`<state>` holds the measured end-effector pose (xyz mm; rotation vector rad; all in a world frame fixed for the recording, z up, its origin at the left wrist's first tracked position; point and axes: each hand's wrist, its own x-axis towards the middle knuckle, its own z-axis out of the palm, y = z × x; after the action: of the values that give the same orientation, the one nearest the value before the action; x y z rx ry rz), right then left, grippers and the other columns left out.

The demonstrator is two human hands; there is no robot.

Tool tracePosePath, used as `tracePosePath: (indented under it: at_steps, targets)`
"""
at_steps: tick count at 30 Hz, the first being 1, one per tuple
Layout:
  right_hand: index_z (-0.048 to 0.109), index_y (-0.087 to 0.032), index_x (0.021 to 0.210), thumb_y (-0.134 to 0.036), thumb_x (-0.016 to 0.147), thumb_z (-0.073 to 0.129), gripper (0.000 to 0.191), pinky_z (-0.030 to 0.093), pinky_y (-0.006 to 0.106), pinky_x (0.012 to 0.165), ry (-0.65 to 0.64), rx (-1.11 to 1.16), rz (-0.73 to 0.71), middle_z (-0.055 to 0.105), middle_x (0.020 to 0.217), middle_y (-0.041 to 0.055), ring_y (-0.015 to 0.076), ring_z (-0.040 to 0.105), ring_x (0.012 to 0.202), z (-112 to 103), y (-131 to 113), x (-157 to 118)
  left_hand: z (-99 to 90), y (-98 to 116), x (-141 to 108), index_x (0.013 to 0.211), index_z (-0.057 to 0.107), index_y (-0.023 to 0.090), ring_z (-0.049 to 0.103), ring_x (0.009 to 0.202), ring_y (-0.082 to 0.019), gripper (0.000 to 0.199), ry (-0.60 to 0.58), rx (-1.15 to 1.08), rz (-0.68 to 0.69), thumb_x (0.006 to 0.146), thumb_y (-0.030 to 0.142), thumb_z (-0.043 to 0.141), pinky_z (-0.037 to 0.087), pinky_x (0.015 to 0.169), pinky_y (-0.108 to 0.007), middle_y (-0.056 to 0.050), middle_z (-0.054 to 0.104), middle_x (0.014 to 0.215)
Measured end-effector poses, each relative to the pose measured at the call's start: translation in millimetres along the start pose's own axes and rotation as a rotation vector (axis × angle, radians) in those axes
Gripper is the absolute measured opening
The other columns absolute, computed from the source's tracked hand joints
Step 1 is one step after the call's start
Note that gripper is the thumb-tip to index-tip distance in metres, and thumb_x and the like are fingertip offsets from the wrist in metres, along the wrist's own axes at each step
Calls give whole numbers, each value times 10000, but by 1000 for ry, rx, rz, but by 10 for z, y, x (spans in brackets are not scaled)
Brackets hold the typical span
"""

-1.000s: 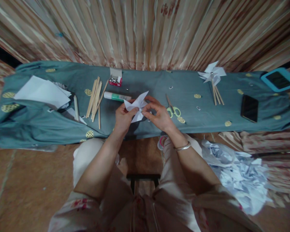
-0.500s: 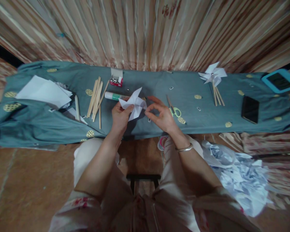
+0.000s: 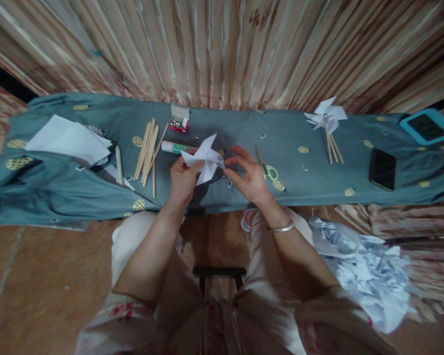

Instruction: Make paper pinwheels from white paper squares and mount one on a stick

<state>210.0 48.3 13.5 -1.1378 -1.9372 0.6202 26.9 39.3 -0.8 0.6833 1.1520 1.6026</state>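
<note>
A folded white paper pinwheel (image 3: 208, 160) is pinched in my left hand (image 3: 184, 180), its thumb near the centre. Beside the pinwheel's right edge is my right hand (image 3: 247, 176), thumb and fingers apart, with nothing plainly visible between them. A tiny dark thing lies just below its fingertips. Partly behind the pinwheel lies a white and green glue stick (image 3: 173, 147). Scissors with light green handles (image 3: 268, 171) rest right of my right hand. Farther back sits an open red and white box (image 3: 179, 123) of small metal pins.
Wooden sticks (image 3: 146, 150) and white paper sheets (image 3: 66, 140) lie left. At right are a pinwheel (image 3: 327, 116) on sticks, a black phone (image 3: 383, 169) and a blue-framed device (image 3: 428, 125). A bag of crumpled paper (image 3: 373, 271) stands below the cloth-covered table (image 3: 237, 125).
The thumb and fingers of my right hand have spread apart and moved slightly off the pinwheel's edge. My left hand keeps its hold on the pinwheel.
</note>
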Motion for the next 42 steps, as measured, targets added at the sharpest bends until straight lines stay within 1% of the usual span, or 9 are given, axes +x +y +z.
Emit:
tracePosePath:
  at_steps: [4, 8, 12, 18, 22, 28, 35, 42]
  targets:
    - [735, -282, 994, -356, 833, 711, 179, 381, 510, 1167, -11, 80, 6, 619, 1390, 55, 267, 506, 1376, 10, -17, 17, 24, 13, -30, 861, 693, 171, 627, 661, -137, 379, -33, 1, -43, 515, 255, 823, 513, 672, -276, 19, 691, 755]
    - [752, -266, 924, -345, 813, 731, 138, 379, 500, 1170, -13, 110, 19, 618, 1390, 66, 275, 492, 1391, 50, -13, 11, 48, 13, -55, 862, 701, 157, 606, 631, -123, 390, -46, -25, -53, 499, 222, 830, 501, 658, -266, 29, 678, 719]
    - [746, -272, 866, -330, 800, 738, 88, 378, 492, 1170, -9, 110, 28, 616, 1392, 36, 267, 498, 1383, 55, -21, 11, 56, -11, -72, 876, 703, 154, 599, 615, -120, 405, -48, -9, -67, 501, 230, 835, 497, 645, -268, 25, 681, 721]
    - [741, -284, 896, -329, 813, 718, 97, 377, 478, 1172, -25, 103, 27, 615, 1395, 30, 257, 491, 1383, 55, -20, 15, 51, -26, -84, 885, 702, 157, 615, 632, -126, 401, -61, 23, -72, 521, 249, 843, 506, 662, -276, 18, 693, 740]
    - [720, -277, 833, -311, 821, 703, 39, 355, 480, 1188, -25, 86, 33, 623, 1379, 22, 255, 471, 1402, 63, -21, 15, 65, -26, -92, 860, 702, 159, 609, 618, -121, 390, -68, 20, -59, 512, 259, 848, 506, 654, -268, 23, 693, 724]
    - [692, -257, 800, -266, 815, 691, 17, 371, 493, 1178, -9, 18, 79, 623, 1369, 32, 262, 486, 1385, 70, -67, 21, 94, -47, -122, 905, 702, 158, 658, 703, -164, 421, -85, 63, -41, 528, 272, 850, 523, 717, -311, 9, 699, 758]
    - [673, -257, 766, -258, 817, 661, 52, 348, 519, 1191, -5, 9, 101, 628, 1361, 34, 272, 469, 1399, 107, -84, 25, 108, -38, -143, 879, 714, 160, 654, 715, -161, 379, -97, 78, -23, 537, 259, 845, 532, 733, -303, 3, 718, 770]
    - [681, -249, 753, -230, 832, 663, 84, 346, 496, 1196, 44, -32, 83, 641, 1334, 42, 263, 456, 1406, 152, -123, 6, 112, -53, -141, 861, 718, 162, 640, 700, -148, 352, -82, 81, 9, 541, 250, 836, 531, 730, -295, 12, 718, 771]
